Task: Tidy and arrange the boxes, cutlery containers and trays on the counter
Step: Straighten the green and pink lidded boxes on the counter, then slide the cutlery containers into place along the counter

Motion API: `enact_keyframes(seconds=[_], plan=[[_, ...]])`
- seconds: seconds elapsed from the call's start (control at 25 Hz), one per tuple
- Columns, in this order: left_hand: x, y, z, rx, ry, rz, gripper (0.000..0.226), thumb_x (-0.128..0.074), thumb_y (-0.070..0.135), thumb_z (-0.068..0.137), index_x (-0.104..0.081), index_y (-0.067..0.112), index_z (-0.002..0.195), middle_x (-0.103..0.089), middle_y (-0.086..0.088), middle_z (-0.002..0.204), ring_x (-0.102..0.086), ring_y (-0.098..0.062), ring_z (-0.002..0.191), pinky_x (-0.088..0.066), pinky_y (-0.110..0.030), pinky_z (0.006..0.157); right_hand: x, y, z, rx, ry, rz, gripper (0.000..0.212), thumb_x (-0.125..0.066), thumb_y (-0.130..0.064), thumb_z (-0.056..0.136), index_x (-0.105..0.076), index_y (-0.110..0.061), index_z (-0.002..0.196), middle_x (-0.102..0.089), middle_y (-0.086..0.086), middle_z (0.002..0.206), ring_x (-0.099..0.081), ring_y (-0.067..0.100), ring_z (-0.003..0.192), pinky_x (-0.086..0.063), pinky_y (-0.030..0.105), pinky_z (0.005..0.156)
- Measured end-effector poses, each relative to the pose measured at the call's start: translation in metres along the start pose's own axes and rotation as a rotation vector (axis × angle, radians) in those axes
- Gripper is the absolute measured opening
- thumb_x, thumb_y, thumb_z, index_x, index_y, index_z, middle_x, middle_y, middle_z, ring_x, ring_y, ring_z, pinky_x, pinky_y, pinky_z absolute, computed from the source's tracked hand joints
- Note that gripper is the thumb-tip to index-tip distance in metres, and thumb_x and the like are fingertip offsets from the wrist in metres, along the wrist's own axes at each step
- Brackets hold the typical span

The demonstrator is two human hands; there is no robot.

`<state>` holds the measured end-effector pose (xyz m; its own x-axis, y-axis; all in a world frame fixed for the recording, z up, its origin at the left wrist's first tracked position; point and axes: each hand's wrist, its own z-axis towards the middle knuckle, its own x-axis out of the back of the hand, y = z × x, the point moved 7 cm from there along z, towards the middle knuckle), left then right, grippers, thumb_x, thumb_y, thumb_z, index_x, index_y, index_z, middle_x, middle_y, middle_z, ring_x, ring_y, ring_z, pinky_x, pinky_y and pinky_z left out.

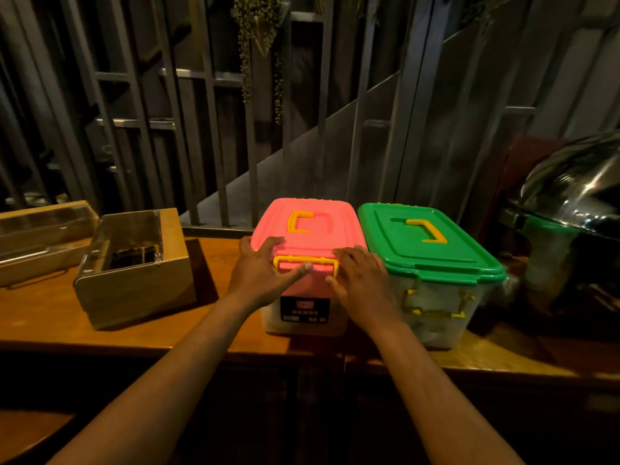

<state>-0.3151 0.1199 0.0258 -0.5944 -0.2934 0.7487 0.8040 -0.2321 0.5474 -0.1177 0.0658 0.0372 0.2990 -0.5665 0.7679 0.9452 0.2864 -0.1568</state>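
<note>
Both hands are on the pink-lidded box (307, 263) at the front edge of the counter (50, 317), so this looks like the squaring-up step: nudging it into line against its neighbour. The left hand (261, 273) lies flat with fingers spread over the lid's near left corner, thumb along the yellow latch (305, 261); the right hand (364, 283) is open too, pressed on the near right corner, neither one really gripping. Next I'd guess a gentle even push or a check that the latch is snapped down, both palms moving together so the box doesn't skew. Largest to smallest now: far right, a domed steel chafing dish (570, 209), closed, contents hidden. Then the green-lidded box (432, 250), touching the pink one's right side, with yellow pieces showing dimly through its clear wall. The pink box's contents I can't make out. Toward the left edge, a wooden cutlery container (134, 270) with a clear flap, something dark inside, and a long wooden tray (43, 239) behind it.
</note>
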Motion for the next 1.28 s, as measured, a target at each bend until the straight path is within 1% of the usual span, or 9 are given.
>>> enact_keyframes(seconds=[0.24, 0.4, 0.48, 0.56, 0.76, 0.92, 1.08, 1.2, 1.28], plan=[[0.000, 0.001, -0.003, -0.012, -0.016, -0.027, 0.093, -0.050, 0.088, 0.059, -0.035, 0.041, 0.138, -0.023, -0.011, 0.148, -0.049, -0.038, 0.122, -0.051, -0.040, 0.089, -0.002, -0.001, -0.001, -0.036, 0.022, 0.056, 0.046, -0.066, -0.033, 0.086, -0.057, -0.017, 0.128, -0.058, 0.006, 0.130, -0.047, 0.029, 0.127, -0.035, 0.049, 0.107], [0.005, -0.001, -0.008, -0.016, -0.058, 0.063, 0.090, -0.047, 0.086, 0.068, -0.028, 0.040, 0.142, -0.021, -0.008, 0.153, -0.046, -0.035, 0.127, -0.053, -0.044, 0.090, -0.006, -0.003, -0.005, -0.033, 0.026, 0.023, 0.053, -0.067, -0.035, 0.084, -0.051, -0.018, 0.132, -0.055, 0.006, 0.134, -0.044, 0.030, 0.130, -0.033, 0.050, 0.109], [0.017, -0.002, -0.017, -0.088, -0.036, 0.166, 0.080, -0.049, 0.078, 0.079, -0.028, 0.039, 0.145, -0.026, -0.005, 0.156, -0.039, -0.031, 0.135, -0.047, -0.048, 0.098, -0.007, -0.004, -0.006, -0.081, 0.026, 0.017, 0.062, -0.064, -0.041, 0.080, -0.049, -0.019, 0.136, -0.052, 0.007, 0.138, -0.040, 0.032, 0.134, -0.029, 0.053, 0.112], [0.039, -0.014, -0.034, -0.182, 0.052, 0.209, 0.066, -0.052, 0.066, 0.086, -0.036, 0.038, 0.143, -0.039, 0.000, 0.150, -0.040, -0.025, 0.134, -0.043, -0.044, 0.100, -0.004, -0.019, -0.008, -0.146, 0.067, 0.068, 0.065, -0.058, -0.048, 0.076, -0.051, -0.024, 0.136, -0.051, 0.005, 0.141, -0.037, 0.031, 0.137, -0.025, 0.056, 0.114], [0.104, -0.101, -0.050, -0.114, 0.197, 0.131, 0.041, -0.058, 0.048, 0.091, -0.055, 0.033, 0.129, -0.057, 0.004, 0.131, -0.049, -0.018, 0.120, -0.047, -0.039, 0.093, -0.021, -0.133, 0.008, 0.010, 0.157, 0.220, 0.037, -0.060, -0.034, 0.083, -0.063, -0.027, 0.119, -0.059, 0.001, 0.131, -0.047, 0.025, 0.129, -0.037, 0.050, 0.107], [0.159, -0.200, -0.033, -0.022, 0.268, 0.208, 0.035, -0.061, 0.040, 0.091, -0.060, 0.032, 0.124, -0.060, 0.001, 0.126, -0.052, -0.021, 0.117, -0.048, -0.039, 0.088, -0.087, -0.234, 0.042, 0.106, 0.056, 0.309, 0.032, -0.064, -0.026, 0.082, -0.066, -0.025, 0.113, -0.063, 0.001, 0.120, -0.054, 0.022, 0.116, -0.041, 0.040, 0.098], [0.194, -0.297, 0.006, 0.009, 0.233, 0.277, 0.034, -0.064, 0.032, 0.089, -0.063, 0.028, 0.122, -0.062, -0.004, 0.120, -0.054, -0.027, 0.113, -0.045, -0.038, 0.086, -0.169, -0.314, 0.082, 0.130, -0.109, 0.296, 0.035, -0.060, -0.029, 0.087, -0.060, -0.030, 0.122, -0.055, -0.003, 0.132, -0.047, 0.018, 0.125, -0.039, 0.041, 0.105], [0.207, -0.344, 0.028, 0.023, 0.203, 0.285, 0.035, -0.062, 0.028, 0.089, -0.060, 0.031, 0.125, -0.063, -0.005, 0.122, -0.054, -0.028, 0.115, -0.047, -0.039, 0.088, -0.219, -0.353, 0.109, 0.088, -0.288, 0.271, 0.054, -0.054, -0.040, 0.093, -0.039, -0.036, 0.144, -0.035, -0.004, 0.154, -0.024, 0.020, 0.145, -0.020, 0.046, 0.118], [0.213, -0.366, 0.042, 0.006, 0.190, 0.296, 0.037, -0.061, 0.027, 0.091, -0.058, 0.032, 0.127, -0.061, -0.003, 0.126, -0.052, -0.027, 0.119, -0.048, -0.040, 0.090, -0.248, -0.374, 0.118, 0.113, -0.371, 0.226, 0.062, -0.044, -0.056, 0.094, -0.026, -0.037, 0.150, -0.024, -0.003, 0.160, -0.014, 0.020, 0.149, -0.007, 0.048, 0.120]])
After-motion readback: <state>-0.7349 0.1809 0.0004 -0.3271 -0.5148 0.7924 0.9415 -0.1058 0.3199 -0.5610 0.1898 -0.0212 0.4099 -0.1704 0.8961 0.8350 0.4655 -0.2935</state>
